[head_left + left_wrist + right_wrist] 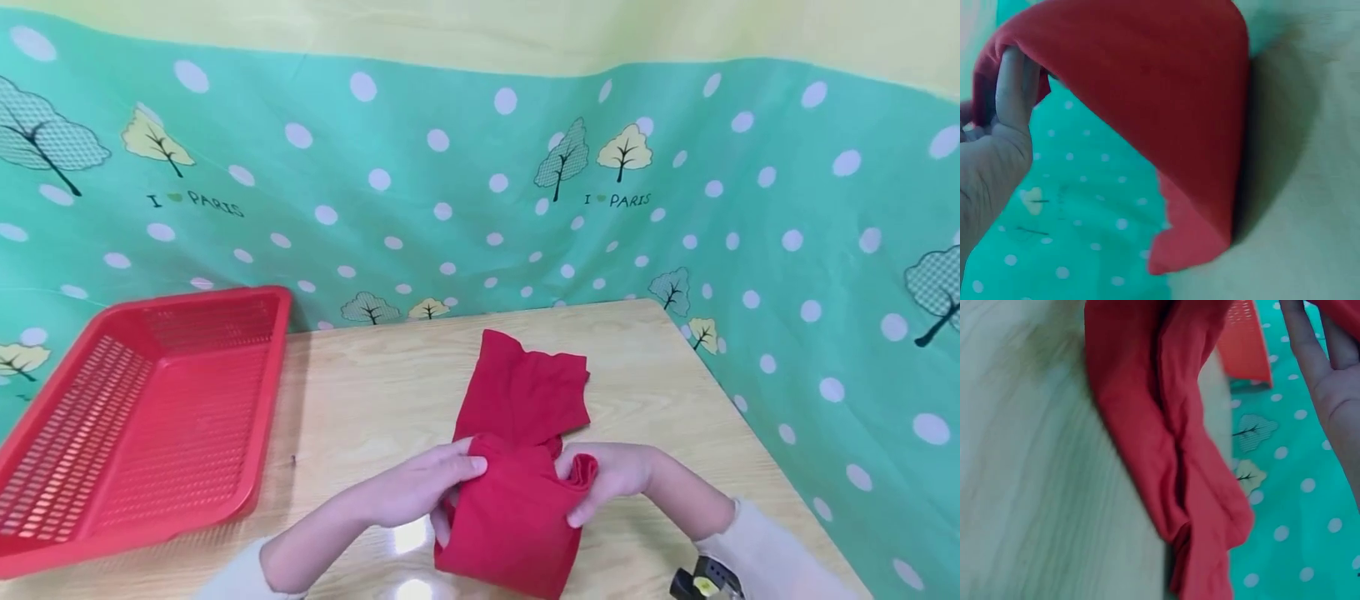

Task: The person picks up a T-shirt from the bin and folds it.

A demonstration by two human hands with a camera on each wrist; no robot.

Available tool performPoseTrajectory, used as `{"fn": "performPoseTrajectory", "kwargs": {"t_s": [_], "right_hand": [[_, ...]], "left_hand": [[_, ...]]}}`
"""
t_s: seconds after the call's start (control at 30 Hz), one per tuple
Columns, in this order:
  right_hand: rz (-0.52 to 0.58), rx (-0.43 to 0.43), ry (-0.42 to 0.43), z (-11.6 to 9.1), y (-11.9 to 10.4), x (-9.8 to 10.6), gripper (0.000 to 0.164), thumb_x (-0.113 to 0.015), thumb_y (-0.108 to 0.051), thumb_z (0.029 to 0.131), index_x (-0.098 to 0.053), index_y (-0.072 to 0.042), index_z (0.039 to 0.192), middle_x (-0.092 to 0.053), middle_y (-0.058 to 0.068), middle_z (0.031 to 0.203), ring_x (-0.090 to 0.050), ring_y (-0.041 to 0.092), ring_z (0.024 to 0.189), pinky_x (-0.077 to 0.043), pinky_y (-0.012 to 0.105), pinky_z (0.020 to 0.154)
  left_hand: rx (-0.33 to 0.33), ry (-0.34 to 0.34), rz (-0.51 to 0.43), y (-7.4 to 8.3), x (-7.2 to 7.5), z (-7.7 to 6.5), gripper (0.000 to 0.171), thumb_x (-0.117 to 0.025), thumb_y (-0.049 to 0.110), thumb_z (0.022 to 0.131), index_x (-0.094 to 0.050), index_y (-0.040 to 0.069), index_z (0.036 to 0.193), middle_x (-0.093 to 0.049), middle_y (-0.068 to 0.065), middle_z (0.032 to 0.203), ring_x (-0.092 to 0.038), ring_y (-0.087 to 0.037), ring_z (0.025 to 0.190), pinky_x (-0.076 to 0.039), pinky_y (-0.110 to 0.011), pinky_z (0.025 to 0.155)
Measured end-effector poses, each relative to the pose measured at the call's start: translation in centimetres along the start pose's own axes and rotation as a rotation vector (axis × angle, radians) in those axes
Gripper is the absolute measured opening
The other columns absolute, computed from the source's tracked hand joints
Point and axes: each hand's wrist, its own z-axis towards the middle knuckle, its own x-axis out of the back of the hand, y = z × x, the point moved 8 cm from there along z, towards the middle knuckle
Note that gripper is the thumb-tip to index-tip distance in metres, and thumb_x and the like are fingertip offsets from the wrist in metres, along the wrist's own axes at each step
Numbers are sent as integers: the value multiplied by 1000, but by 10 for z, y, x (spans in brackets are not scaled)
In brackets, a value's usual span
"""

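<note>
A red cloth garment (517,517), partly folded, lies on the wooden table; its exact kind cannot be told. Its near part is lifted between both hands, while the far part (525,387) lies flat toward the back. My left hand (412,490) grips the left edge, thumb on top and other fingers beneath the cloth. On the opposite edge, my right hand (609,482) holds a rolled fold between thumb and fingers. In the left wrist view the cloth (1166,87) drapes from the fingers. The right wrist view shows hanging cloth (1141,425) in long creases beside the hand (1335,387).
A red plastic basket (264,417) with slotted sides stands at the left of the table (360,392). Behind and to the right hangs a green dotted curtain (420,200) with printed trees. A dark wristband device (705,579) is on the right forearm.
</note>
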Motion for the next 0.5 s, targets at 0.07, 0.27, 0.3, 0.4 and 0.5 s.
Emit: {"fn": "performPoseTrajectory", "kwargs": {"t_s": [0.07,0.27,0.3,0.4,0.5], "right_hand": [[5,-81,54,-2,13,11,46,-66,-22,86,-49,20,87,-66,-15,84,-58,-3,80,-48,18,77],[211,-269,331,-7,64,52,29,-58,-19,91,-54,-7,117,-67,2,110,-66,16,100,-54,38,84],[234,-283,369,-7,72,56,30,-57,-18,92,-53,-6,119,-67,4,111,-67,19,100,-54,39,83],[274,-327,436,-8,93,65,35,-55,-15,92,-48,-3,124,-68,7,112,-68,22,99,-55,41,81],[308,-361,452,-10,109,68,38,-55,-13,92,-43,-1,126,-68,9,109,-68,24,97,-55,44,79]], "left_hand": [[93,55,-63,-16,8,5,39,-40,35,98,-45,2,119,-68,-13,77,-63,-10,55,-55,-30,52],[296,273,-178,-65,38,23,47,-45,45,93,-48,2,113,-65,-2,75,-65,-12,62,-55,-30,56],[318,289,-163,-71,41,24,50,-49,47,91,-47,3,116,-65,-2,79,-65,-13,66,-55,-31,59],[383,263,-118,-90,43,22,57,-60,47,86,-47,5,122,-68,-5,94,-68,-17,78,-56,-36,67],[441,177,-81,-108,37,16,46,-66,37,84,-56,4,115,-71,-9,93,-70,-19,79,-56,-37,67]]}}
